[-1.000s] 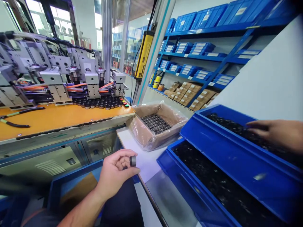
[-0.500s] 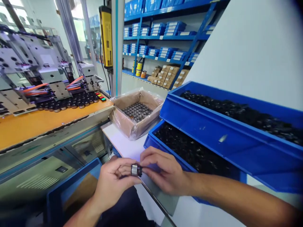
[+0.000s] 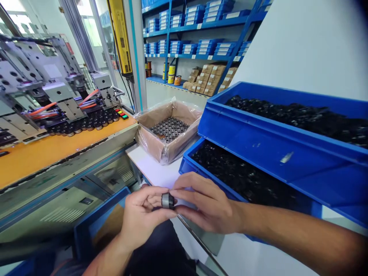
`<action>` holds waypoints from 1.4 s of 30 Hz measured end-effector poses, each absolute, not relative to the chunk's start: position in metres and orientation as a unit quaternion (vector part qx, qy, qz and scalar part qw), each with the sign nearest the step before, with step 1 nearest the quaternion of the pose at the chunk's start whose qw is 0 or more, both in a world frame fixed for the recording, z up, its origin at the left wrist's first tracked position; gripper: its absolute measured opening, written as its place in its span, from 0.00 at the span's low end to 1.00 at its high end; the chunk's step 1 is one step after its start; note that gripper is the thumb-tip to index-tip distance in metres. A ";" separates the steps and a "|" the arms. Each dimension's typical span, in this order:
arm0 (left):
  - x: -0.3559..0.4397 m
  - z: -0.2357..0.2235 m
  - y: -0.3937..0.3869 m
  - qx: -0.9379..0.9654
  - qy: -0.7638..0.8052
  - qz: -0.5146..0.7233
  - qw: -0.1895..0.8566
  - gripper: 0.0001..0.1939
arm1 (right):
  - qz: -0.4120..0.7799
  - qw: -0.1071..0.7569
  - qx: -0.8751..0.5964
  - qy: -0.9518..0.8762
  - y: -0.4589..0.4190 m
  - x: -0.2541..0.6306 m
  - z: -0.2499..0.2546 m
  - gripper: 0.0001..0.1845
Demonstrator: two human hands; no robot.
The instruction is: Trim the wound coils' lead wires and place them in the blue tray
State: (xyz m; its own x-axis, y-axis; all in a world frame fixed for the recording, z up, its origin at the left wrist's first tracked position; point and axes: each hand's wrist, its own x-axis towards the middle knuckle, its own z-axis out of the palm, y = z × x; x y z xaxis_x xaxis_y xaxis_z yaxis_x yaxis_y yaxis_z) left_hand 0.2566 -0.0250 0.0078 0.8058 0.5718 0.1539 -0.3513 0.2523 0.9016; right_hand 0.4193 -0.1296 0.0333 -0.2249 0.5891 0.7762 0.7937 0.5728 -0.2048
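Left hand [image 3: 143, 211] and right hand [image 3: 207, 203] pinched one ribbed grey cylinder [image 3: 166, 200] with a black end [image 3: 171, 201], left of two smooth blue plastic bins [image 3: 244, 134], nearer than one film-lined cardboard box [image 3: 151, 143].

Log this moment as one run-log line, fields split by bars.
left hand: fingers on ring-shaped part | right hand: fingers at its other side | upper blue bin: black pieces | carton: small parts inside

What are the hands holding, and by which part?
A small cylindrical part: the left hand grips its rim, the right hand its dark end.
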 end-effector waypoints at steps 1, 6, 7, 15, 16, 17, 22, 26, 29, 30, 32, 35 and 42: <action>0.256 0.008 -0.025 0.535 0.103 0.291 0.786 0.23 | -0.124 0.428 -0.448 -0.775 -0.130 0.420 0.033 0.14; 0.253 0.009 -0.025 0.527 0.104 0.285 0.794 0.22 | -0.180 0.387 -0.449 -0.785 -0.131 0.421 0.036 0.11; 0.254 0.009 -0.026 0.525 0.105 0.284 0.795 0.22 | -0.199 0.374 -0.446 -0.788 -0.131 0.421 0.038 0.10; 0.262 0.006 -0.046 0.569 0.127 0.410 0.701 0.23 | -0.264 0.352 -0.419 -0.794 -0.131 0.418 0.037 0.11; 0.261 0.007 -0.043 0.612 0.122 0.429 0.653 0.24 | -0.247 0.366 -0.422 -0.792 -0.131 0.418 0.035 0.11; 0.259 0.009 -0.039 0.661 0.107 0.440 0.599 0.24 | -0.228 0.380 -0.426 -0.789 -0.132 0.418 0.034 0.11; 0.248 0.017 -0.018 0.800 0.003 0.451 0.397 0.17 | -0.145 0.404 -0.431 -0.794 -0.135 0.416 0.034 0.11; 0.251 0.009 -0.023 0.749 0.057 0.433 0.499 0.15 | -0.129 0.414 -0.440 -0.786 -0.132 0.415 0.036 0.11; 0.260 -0.001 -0.034 0.619 0.079 0.375 0.686 0.16 | -0.143 0.428 -0.449 -0.771 -0.129 0.415 0.036 0.09; 0.263 -0.004 -0.036 0.575 0.075 0.357 0.732 0.18 | -0.148 0.427 -0.452 -0.769 -0.128 0.416 0.036 0.08; 0.268 -0.008 -0.038 0.518 0.067 0.332 0.786 0.22 | -0.152 0.421 -0.456 -0.770 -0.127 0.417 0.034 0.09; 0.270 -0.009 -0.036 0.472 0.068 0.288 0.831 0.18 | -0.136 0.424 -0.452 -0.772 -0.128 0.418 0.033 0.12; 0.258 -0.009 -0.015 0.672 0.055 0.358 0.646 0.17 | -0.126 0.442 -0.456 -0.762 -0.128 0.419 0.033 0.11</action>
State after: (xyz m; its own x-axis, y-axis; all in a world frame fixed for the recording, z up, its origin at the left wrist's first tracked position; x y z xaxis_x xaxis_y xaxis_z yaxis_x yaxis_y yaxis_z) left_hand 0.2582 -0.0146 -0.0086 0.7377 0.5360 0.4104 -0.3886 -0.1599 0.9074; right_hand 0.4189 -0.1282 0.0331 -0.1920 0.5842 0.7885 0.8063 0.5520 -0.2126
